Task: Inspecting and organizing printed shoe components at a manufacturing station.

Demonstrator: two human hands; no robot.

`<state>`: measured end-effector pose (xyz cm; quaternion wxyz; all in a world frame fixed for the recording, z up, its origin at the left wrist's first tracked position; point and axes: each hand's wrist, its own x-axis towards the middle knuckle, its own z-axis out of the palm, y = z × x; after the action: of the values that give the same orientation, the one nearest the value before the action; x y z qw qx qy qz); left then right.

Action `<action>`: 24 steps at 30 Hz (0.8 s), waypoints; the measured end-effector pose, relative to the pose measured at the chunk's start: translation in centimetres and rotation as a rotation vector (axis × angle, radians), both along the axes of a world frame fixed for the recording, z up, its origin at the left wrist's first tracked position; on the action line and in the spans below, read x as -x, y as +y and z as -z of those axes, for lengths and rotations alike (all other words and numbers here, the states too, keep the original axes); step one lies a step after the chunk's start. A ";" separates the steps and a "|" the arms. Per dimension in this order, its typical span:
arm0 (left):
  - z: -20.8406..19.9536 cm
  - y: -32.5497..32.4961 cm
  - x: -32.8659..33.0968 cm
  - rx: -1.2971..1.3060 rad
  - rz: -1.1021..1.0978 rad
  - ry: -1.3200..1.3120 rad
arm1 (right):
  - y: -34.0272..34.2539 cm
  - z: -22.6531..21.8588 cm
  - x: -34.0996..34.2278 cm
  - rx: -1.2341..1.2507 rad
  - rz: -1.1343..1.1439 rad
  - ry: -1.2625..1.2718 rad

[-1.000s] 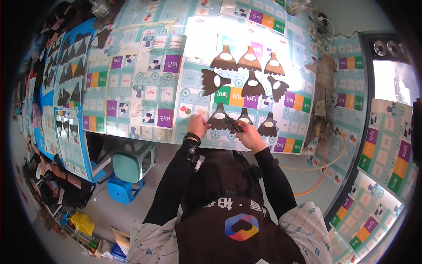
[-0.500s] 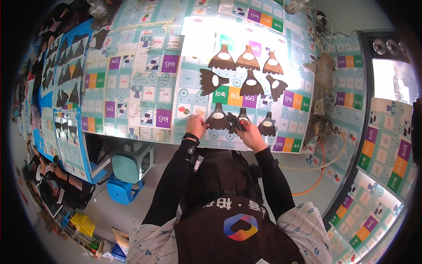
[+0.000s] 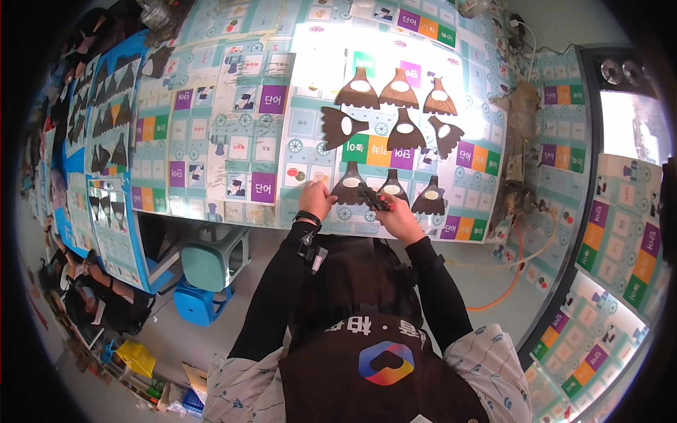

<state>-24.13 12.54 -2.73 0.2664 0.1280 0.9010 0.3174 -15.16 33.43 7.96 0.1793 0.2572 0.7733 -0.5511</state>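
Note:
Rows of brown flared pieces lie on the table; each has a narrow neck, a scalloped wide edge and a pale oval. The left piece of the nearest row, a brown scalloped piece [image 3: 350, 173], lies between my hands. My left hand [image 3: 314, 200] is closed, its bent fingertips at this piece's lower left corner. My right hand [image 3: 400, 220] is closed round a dark hand tool with red parts [image 3: 371, 198]. The tool's dark end lies over the piece's lower right edge; its exact kind is unclear. Beside it are a middle piece [image 3: 392, 182] and a right piece [image 3: 430, 199].
The table [image 3: 289, 187] is covered with printed sheets under bright glare. Grey-green [image 3: 211, 264] and blue [image 3: 196, 302] stools stand left below its edge. Farther left, another table holds more brown pieces [image 3: 109, 201], with people beside it. An orange hose [image 3: 518, 261] hangs at the right.
My right hand has shifted slightly left, bringing the dark tool over the edge of the left piece. The left hand stays at that piece's corner.

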 end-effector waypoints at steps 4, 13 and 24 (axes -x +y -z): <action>-0.1 0.0 0.0 0.001 -0.014 -0.017 | -0.1 -0.5 0.2 -0.002 -0.025 -0.033; 0.2 -0.1 -0.2 -0.012 -0.001 0.022 | 1.4 -2.1 -0.7 -0.057 0.054 -0.147; -4.7 4.2 11.9 0.035 0.129 0.360 | 3.1 -6.1 -1.5 0.206 0.272 -0.079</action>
<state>-36.02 16.79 1.92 0.1227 0.2356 0.9295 0.2561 -13.67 36.54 14.10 0.1587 0.3613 0.6631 -0.6361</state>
